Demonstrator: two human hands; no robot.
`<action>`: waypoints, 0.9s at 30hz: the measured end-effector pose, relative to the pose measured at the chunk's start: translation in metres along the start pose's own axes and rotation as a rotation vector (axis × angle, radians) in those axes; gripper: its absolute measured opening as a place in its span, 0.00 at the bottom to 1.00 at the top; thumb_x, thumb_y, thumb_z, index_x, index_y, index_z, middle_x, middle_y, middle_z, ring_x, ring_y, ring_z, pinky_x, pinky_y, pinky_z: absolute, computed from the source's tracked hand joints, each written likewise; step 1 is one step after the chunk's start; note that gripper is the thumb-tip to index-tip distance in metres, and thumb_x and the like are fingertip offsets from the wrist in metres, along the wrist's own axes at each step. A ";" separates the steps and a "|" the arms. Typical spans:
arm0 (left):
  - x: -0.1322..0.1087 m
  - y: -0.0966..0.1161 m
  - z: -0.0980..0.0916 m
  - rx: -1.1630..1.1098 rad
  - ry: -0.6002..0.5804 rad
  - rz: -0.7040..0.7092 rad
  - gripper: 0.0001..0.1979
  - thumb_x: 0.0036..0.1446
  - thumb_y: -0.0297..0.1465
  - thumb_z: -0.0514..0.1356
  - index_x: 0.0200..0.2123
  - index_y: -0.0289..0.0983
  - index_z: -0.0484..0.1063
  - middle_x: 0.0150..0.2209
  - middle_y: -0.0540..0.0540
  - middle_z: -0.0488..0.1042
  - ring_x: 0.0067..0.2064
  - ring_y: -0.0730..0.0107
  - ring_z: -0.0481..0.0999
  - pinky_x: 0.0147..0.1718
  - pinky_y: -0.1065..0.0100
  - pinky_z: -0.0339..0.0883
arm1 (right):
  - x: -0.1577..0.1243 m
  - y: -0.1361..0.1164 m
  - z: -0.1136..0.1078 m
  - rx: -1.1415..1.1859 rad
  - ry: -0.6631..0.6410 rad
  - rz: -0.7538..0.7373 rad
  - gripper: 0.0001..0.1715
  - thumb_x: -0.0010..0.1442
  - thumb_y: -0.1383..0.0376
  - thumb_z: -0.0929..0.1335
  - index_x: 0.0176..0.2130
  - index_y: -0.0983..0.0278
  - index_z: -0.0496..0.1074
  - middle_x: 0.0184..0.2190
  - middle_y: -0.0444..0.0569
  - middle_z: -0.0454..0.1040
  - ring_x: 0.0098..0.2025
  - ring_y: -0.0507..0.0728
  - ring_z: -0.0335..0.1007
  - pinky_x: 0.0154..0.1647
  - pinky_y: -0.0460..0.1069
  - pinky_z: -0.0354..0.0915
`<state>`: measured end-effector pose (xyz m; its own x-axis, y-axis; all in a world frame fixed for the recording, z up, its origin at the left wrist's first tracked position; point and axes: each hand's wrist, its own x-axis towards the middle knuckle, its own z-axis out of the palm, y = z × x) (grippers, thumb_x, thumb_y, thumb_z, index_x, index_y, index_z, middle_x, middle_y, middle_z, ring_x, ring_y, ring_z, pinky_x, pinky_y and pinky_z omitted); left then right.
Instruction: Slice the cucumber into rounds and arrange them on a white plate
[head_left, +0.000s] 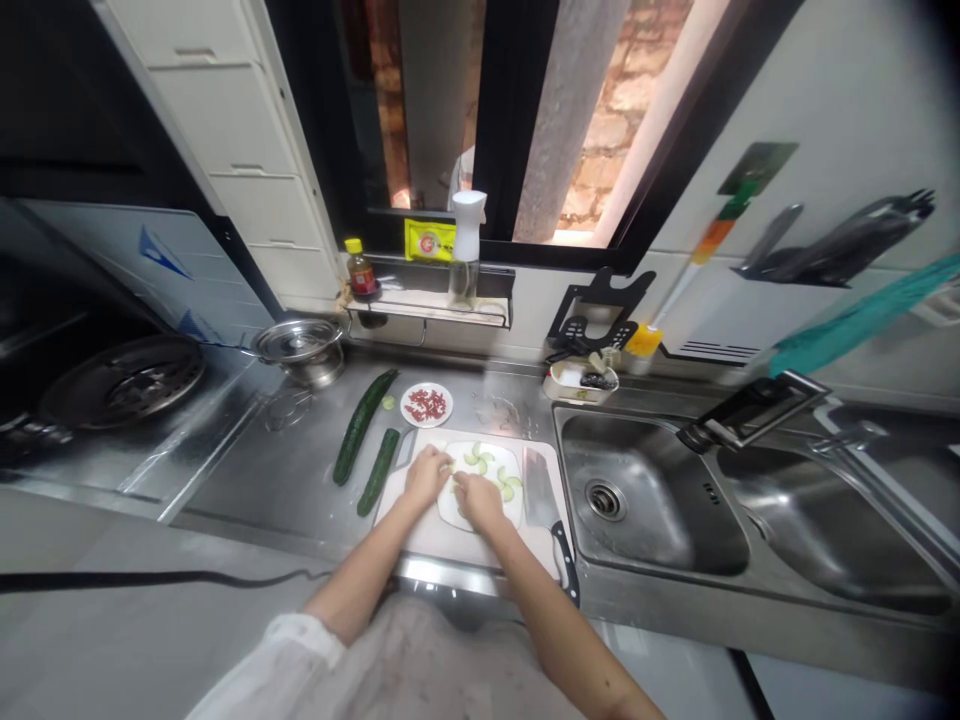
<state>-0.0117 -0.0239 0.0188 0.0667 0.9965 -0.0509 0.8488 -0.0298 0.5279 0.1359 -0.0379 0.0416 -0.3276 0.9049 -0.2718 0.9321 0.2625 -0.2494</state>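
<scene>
My left hand is closed in a pinch over the left side of a white plate. Close beside it, the fingers of my right hand are also pinched together above the same plate; whatever the fingertips hold is too small to make out. Pale green cucumber slices lie on the plate in small pinwheel shapes, with a second pinwheel of slices at the right. The plate rests on a white cutting board. A kitchen knife with a black handle lies on the board's right side.
A long cucumber and a cut cucumber lie left of the board. Behind it stands a small plate of chopped red pieces. A sink is at the right, a steel pot at the back left, and a shelf holds bottles.
</scene>
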 end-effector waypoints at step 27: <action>0.006 -0.020 -0.014 0.050 0.128 -0.353 0.09 0.54 0.30 0.58 0.39 0.38 0.71 0.42 0.41 0.73 0.43 0.59 0.74 0.39 0.64 0.65 | -0.033 0.022 -0.008 0.366 0.219 0.036 0.18 0.64 0.64 0.59 0.41 0.63 0.76 0.40 0.51 0.78 0.43 0.55 0.70 0.42 0.45 0.58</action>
<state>-0.0352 -0.0160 0.0200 -0.2981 0.9477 -0.1143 0.8324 0.3167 0.4548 0.1679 -0.0592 0.0521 -0.2183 0.9715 -0.0921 0.8132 0.1289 -0.5676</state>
